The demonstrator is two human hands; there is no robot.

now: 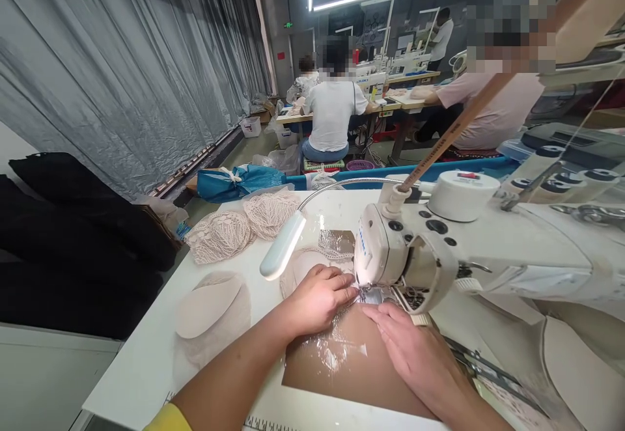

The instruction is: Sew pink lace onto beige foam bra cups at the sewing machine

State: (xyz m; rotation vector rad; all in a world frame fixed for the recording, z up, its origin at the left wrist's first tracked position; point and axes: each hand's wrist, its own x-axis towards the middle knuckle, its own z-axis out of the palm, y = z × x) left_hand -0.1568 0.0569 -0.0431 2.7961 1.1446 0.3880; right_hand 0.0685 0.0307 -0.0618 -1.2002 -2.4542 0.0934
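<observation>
My left hand (319, 297) lies on a beige lace piece (312, 265) at the needle of the white sewing machine (420, 249), fingers curled and pressing the fabric down. On the other side of the needle, my right hand (415, 346) rests flat with its fingers stretched toward the presser foot. Both hands sit over a shiny brown patch (342, 366) taped to the white table (146, 359). The needle itself is hidden behind the machine head.
A white gooseneck lamp (283, 245) hangs over the work. Lace cups (244, 226) and a beige pad (208, 304) lie to the left, more pads (581, 372) to the right. Black cloth (73, 222) is piled at far left. Other people sit sewing at tables behind.
</observation>
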